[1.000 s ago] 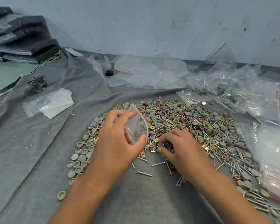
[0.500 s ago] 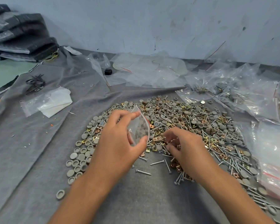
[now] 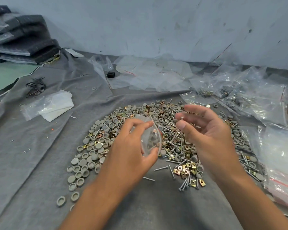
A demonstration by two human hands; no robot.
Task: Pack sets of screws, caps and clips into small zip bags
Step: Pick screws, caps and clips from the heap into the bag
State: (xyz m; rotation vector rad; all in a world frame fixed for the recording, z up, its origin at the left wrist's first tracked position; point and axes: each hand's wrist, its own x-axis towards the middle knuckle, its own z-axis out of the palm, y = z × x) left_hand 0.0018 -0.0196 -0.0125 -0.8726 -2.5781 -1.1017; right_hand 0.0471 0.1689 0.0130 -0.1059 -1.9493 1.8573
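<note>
Head view | step: zip bag (image 3: 150, 138) is held open by left hand (image 3: 131, 150) | screw (image 3: 179, 130) is pinched by right hand (image 3: 206, 130) | next: screw tip must be aimed into bag mouth

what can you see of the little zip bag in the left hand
The zip bag is small, clear, glossy plastic. The left hand pinches it between thumb and fingers above the pile of parts, its mouth bowed open toward the right hand. A few small pieces show inside, one copper-coloured. A thin red line shows at its right edge.
</note>
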